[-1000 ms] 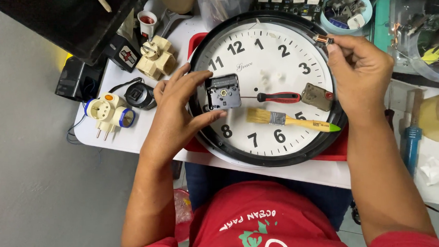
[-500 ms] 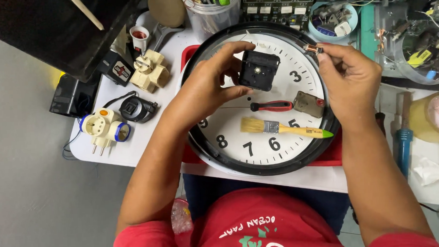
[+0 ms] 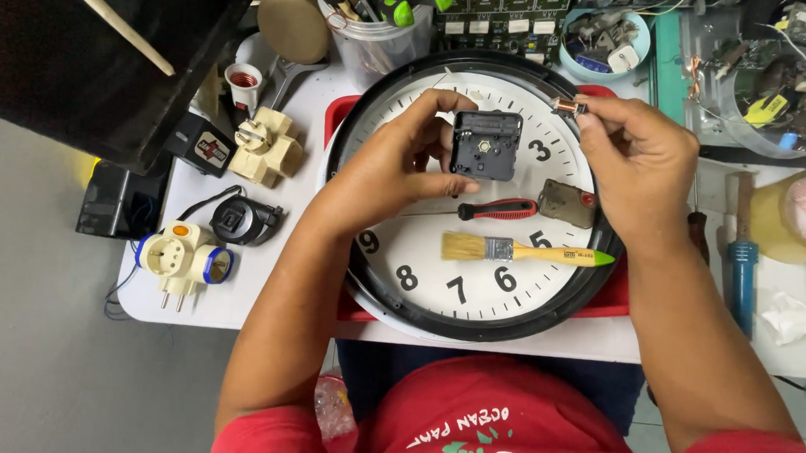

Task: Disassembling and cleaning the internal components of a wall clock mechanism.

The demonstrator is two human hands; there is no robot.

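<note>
Currently left hand (image 3: 378,178) holds black clock movement (image 3: 485,145) above white clock face (image 3: 478,278), grip pinching its left edge, thumb under, fingers over top. Right hand (image 3: 640,166) has grip closed on a small copper-coloured part (image 3: 567,108), just beside the movement's upper right. Movement looks light, rigid plastic, probably fragile at the centre shaft, so best held by the case edges. Red-handled screwdriver (image 3: 497,210) and paintbrush (image 3: 522,248) lie on the face, which rests on the worktop (image 3: 269,269)

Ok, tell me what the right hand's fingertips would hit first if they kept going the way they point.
The right hand pinches a small coppery part, pointing left toward the black clock movement in the left hand. That comes first, though depth is unclear.
</note>
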